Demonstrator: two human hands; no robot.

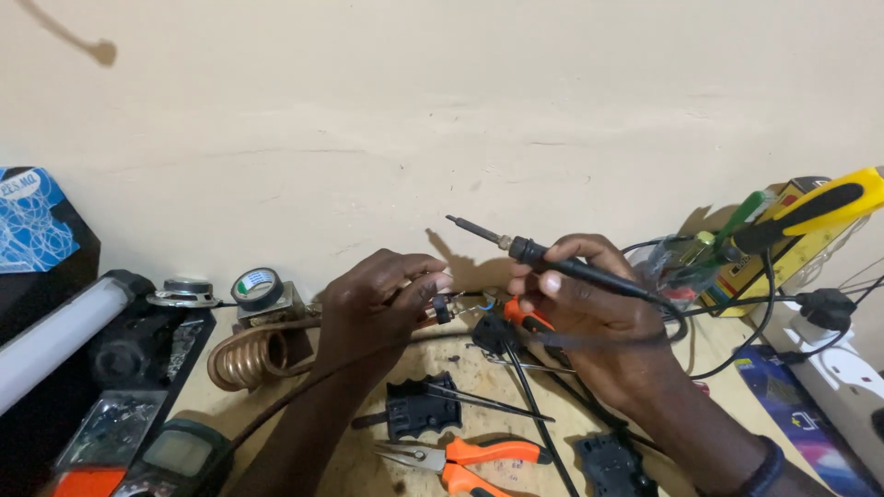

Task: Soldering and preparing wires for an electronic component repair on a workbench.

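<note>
My right hand (589,317) grips a black soldering iron (552,260), its metal tip pointing up and left toward the wall. My left hand (382,299) pinches a small black component (442,310) with thin wires, held just left of the right hand. Both hands hover above a wooden bench (479,387). A copper coil (250,359) lies just left of my left wrist. Below the hands lie a black plastic part (419,410) and orange-handled pliers (470,456).
A roll of tape (257,287) and a small speaker (187,293) stand by the wall at left. A multimeter (180,457) and a white tube (55,336) lie lower left. A yellow-handled tool (820,212), a power strip (843,368) and cables crowd the right.
</note>
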